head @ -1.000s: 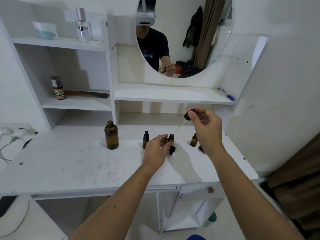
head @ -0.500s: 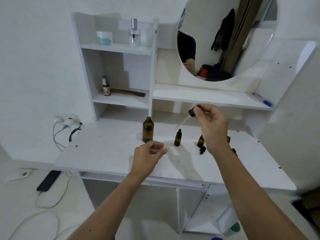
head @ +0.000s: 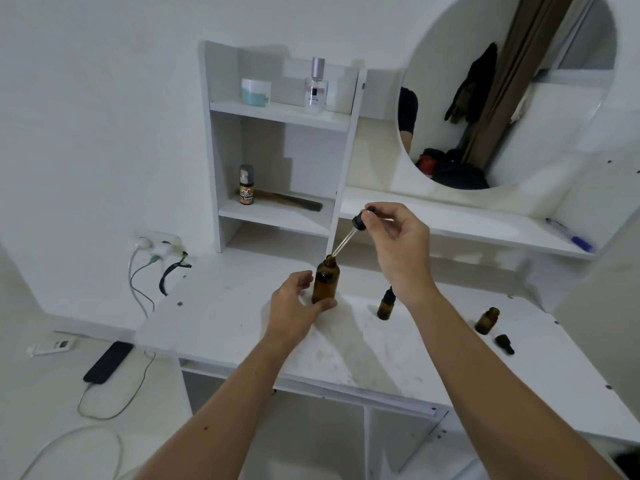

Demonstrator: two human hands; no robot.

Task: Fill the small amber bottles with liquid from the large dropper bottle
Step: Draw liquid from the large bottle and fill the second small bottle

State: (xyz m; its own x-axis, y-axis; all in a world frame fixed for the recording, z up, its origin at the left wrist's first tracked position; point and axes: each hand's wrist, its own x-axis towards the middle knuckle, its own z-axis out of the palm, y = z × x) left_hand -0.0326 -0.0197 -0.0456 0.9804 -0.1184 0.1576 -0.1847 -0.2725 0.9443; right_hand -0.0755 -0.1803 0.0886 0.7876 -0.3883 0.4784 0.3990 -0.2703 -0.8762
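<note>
While our right-hand fingers (head: 375,224) pinched the black rubber bulb of the glass dropper (head: 349,233), its pipette slanted down and to the left, with the tip just above the open neck of the large amber glass bottle (head: 325,281). That line from tip to mouth was what the coming move turned on, in our judgement: the pipette lay oblique while the bottle stood upright on the white counter (head: 221,306), so the dropper would need tilting nearer vertical to slide in. Our right hand (head: 398,247) was the one placed over the mouth. Our left hand (head: 294,306) curled around the bottle's lower body from the left, thumb at its base in front, though we could not tell how firmly it gripped. Off to the right stood a capped small amber bottle (head: 386,304) and, well apart, an uncapped small amber bottle (head: 486,320) with a loose black dropper cap (head: 504,344) lying just beside it.
</note>
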